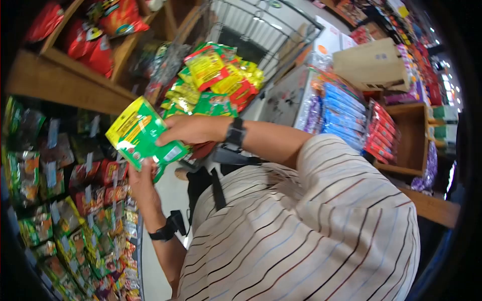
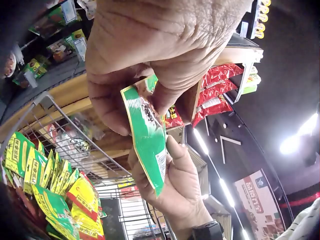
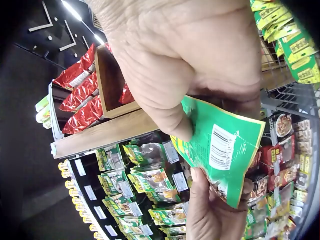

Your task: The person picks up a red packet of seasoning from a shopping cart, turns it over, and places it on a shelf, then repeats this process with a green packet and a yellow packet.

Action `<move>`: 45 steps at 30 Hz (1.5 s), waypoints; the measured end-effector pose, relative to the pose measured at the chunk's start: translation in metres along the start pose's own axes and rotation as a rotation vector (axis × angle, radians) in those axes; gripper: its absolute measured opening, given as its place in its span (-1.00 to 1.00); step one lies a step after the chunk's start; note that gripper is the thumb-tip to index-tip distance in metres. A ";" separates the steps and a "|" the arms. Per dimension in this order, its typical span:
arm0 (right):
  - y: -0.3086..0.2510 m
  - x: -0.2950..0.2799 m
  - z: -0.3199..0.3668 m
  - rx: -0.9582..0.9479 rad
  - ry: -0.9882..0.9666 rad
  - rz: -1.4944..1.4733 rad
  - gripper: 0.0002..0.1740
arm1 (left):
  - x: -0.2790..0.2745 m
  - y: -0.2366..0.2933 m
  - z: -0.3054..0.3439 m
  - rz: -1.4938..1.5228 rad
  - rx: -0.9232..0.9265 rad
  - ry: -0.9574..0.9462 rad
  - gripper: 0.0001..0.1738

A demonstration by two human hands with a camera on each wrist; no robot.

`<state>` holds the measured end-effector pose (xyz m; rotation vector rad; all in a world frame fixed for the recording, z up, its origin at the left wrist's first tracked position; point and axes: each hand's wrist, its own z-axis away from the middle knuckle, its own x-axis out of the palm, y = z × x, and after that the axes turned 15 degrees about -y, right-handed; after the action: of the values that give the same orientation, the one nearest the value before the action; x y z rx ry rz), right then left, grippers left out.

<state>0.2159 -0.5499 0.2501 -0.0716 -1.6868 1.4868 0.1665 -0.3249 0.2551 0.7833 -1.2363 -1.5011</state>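
A green and yellow packet (image 1: 143,131) is held between both hands in the head view. The right hand (image 1: 196,129) pinches its right side, thumb on the face. The left hand (image 1: 144,188) grips its lower edge. In the left wrist view the left hand (image 2: 165,40) is large at the top, and the right hand (image 2: 180,187) holds the green packet (image 2: 147,137) from below. The right wrist view shows a barcode on the packet (image 3: 222,150), with the right hand (image 3: 185,55) above and the left hand (image 3: 215,212) below. Some fingertips are hidden behind it.
A wire cart (image 1: 293,47) holds a pile of green, yellow and red packets (image 1: 216,75) just beyond the hands. Hanging packets (image 1: 75,200) fill the rack at left. Red bags (image 1: 93,47) sit in wooden shelving above; blue packs (image 1: 344,113) lie at right.
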 end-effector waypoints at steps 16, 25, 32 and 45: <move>0.012 -0.007 -0.008 0.083 0.005 0.062 -0.66 | 0.012 0.011 0.009 0.134 0.051 -0.028 -0.62; 0.014 0.003 -0.005 0.105 0.031 0.052 -0.57 | 0.012 0.009 0.010 0.036 0.059 -0.002 -0.67; 0.018 0.003 -0.007 0.053 0.052 -0.037 -0.58 | 0.014 0.005 0.006 -0.007 0.102 0.025 -0.63; 0.006 -0.010 -0.009 0.010 0.172 0.179 -0.63 | -0.005 0.000 0.013 -0.134 0.043 0.240 -0.48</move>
<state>0.2252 -0.5465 0.2386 -0.3435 -1.5667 1.5730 0.1562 -0.3167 0.2576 1.0599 -1.0560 -1.4418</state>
